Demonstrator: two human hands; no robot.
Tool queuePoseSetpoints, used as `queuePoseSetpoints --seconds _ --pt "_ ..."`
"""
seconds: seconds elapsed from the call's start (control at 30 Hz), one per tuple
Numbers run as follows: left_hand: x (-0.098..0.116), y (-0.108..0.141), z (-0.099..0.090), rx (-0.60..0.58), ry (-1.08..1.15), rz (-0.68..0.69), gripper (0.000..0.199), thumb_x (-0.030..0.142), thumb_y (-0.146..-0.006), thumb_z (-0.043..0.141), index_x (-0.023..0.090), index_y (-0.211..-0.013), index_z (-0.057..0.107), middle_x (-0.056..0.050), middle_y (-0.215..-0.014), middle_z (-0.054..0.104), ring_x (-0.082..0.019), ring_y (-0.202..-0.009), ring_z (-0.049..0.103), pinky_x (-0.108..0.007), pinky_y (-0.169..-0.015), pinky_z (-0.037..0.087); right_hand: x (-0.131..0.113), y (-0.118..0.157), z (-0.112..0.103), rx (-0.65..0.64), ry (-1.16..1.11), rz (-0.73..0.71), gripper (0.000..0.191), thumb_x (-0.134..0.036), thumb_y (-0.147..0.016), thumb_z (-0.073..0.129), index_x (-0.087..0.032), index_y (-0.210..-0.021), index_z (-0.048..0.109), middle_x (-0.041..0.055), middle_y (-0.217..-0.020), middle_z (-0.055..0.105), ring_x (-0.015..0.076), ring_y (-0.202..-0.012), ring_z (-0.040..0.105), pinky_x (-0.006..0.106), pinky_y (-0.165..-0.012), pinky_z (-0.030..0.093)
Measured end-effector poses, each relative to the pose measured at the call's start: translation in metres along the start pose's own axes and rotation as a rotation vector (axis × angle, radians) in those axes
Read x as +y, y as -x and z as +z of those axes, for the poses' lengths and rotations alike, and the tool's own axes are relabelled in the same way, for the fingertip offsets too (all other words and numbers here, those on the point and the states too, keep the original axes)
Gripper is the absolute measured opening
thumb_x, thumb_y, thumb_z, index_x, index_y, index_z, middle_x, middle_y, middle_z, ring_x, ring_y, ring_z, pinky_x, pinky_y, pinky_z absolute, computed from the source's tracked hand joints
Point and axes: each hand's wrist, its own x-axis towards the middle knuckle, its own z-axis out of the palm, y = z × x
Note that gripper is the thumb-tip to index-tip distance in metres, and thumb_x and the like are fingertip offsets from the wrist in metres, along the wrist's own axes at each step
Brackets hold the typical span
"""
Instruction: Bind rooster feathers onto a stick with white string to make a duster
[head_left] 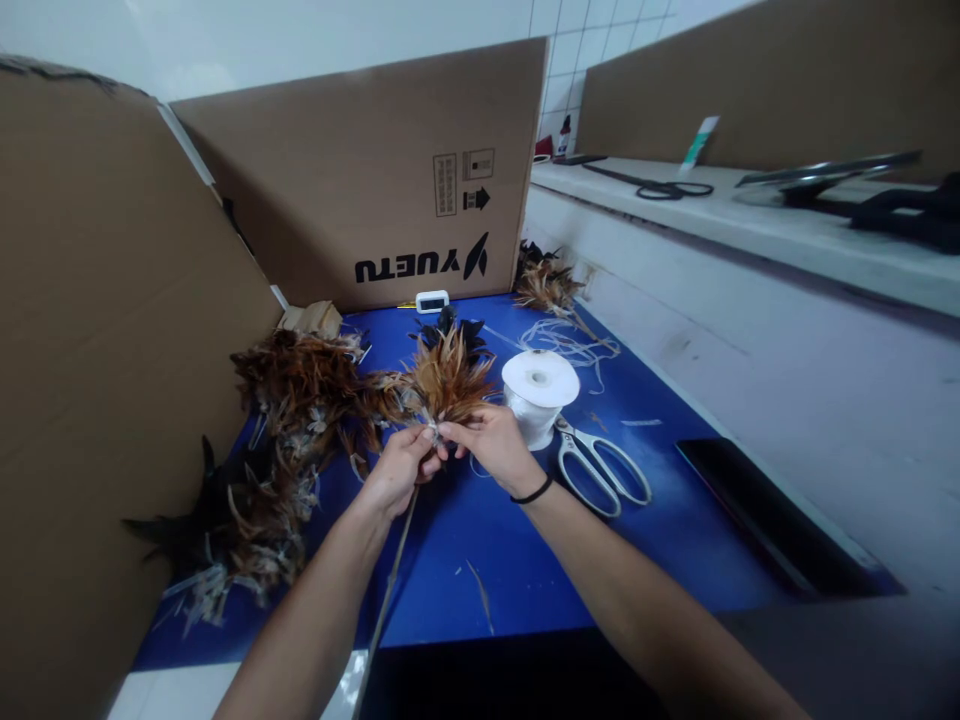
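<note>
A bundle of brown and black feathers fans out upward from between my hands, over the blue table. My left hand is closed round the bundle's base, where a thin stick runs down toward me. At the same spot my right hand, with a black band on its wrist, pinches the feather base with thumb and fingers. Pale material shows at the fingertips, too small to make out. Just right of my right hand stands a white spool of ribbon. Beside it lie white-handled scissors.
Loose feather piles cover the table's left side; another feather bunch lies at the back right. Loose white ribbon curls behind the spool. A black tablet-like slab lies right. Cardboard stands behind; a ledge carries black scissors.
</note>
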Motion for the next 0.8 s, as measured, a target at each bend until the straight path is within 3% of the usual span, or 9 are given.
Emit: queuePoseSetpoints --seconds 0.33,0.63,0.8 --pt "0.001 0.000 0.001 -0.012 0.025 -0.039 0.033 0.041 -0.075 0.062 0.010 -0.066 0.056 0.002 -0.051 0.043 -0.002 -0.039 0.026 -0.018 -0.038 0.011 -0.004 0.001 -0.001 -0.084 -0.057 0.004 0.030 -0.040 -0.061 0.075 -0.012 -0.068 0.066 0.0024 -0.055 0.063 0.0113 -0.047 0.055 0.023 -0.043 0.043" --pt "0.002 0.000 0.004 0.004 0.065 -0.033 0.025 0.035 -0.072 0.063 0.011 -0.072 0.058 -0.002 -0.063 0.053 -0.003 -0.041 0.032 -0.017 -0.038 0.010 0.006 0.003 0.001 0.023 0.251 -0.098 0.025 -0.040 -0.071 0.067 -0.015 -0.069 0.064 0.0035 -0.057 0.065 0.0152 -0.053 0.061 0.026 -0.052 0.048" --pt "0.003 0.001 0.007 0.013 0.042 0.009 0.031 0.043 -0.075 0.060 0.012 -0.074 0.058 -0.002 -0.065 0.055 -0.003 -0.043 0.034 -0.018 -0.039 0.013 0.007 0.002 0.000 0.062 0.272 -0.086 0.021 -0.036 -0.070 0.066 -0.015 -0.069 0.063 0.0040 -0.058 0.066 0.0159 -0.052 0.062 0.026 -0.050 0.048"
